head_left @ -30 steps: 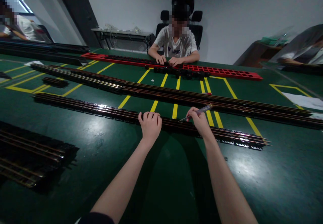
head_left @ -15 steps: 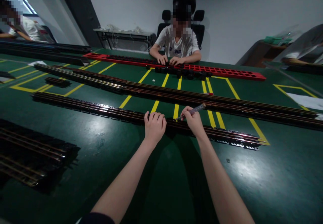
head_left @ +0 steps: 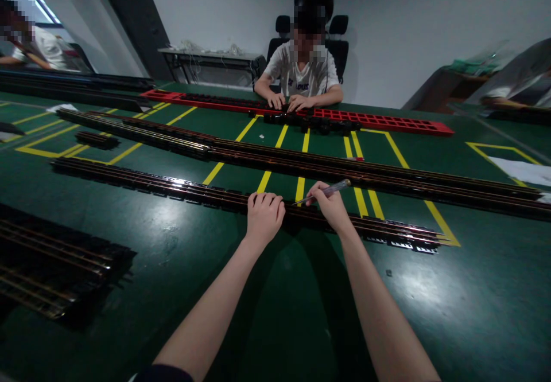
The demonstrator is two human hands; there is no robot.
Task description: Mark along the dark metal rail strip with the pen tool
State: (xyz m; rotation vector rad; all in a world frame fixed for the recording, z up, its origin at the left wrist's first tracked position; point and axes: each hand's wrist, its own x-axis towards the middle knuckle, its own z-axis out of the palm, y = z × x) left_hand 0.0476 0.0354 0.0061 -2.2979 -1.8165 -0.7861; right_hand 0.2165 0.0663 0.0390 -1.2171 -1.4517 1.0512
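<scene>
A long dark strip of track-like rails [head_left: 142, 180] lies across the green table [head_left: 451, 307] in front of me. My left hand [head_left: 263, 216] rests on this strip with its fingers curled over the far edge. Just to the right, my right hand [head_left: 329, 206] grips a slim screwdriver [head_left: 331, 189] with a clear handle. Its tip points down and left at the strip, close to my left hand's fingers.
A second, longer bundle of rails [head_left: 301, 163] lies beyond, over yellow floor-tape lines [head_left: 267, 178]. A person in a white shirt [head_left: 301, 75] sits opposite, hands on black parts by a red tray [head_left: 387, 123]. More rail pieces [head_left: 51, 267] lie at near left. Other people sit at both sides.
Both hands have shifted slightly right along the strip in the picture. My right hand with the screwdriver came closer to my left hand, and the tip now sits lower near the rails.
</scene>
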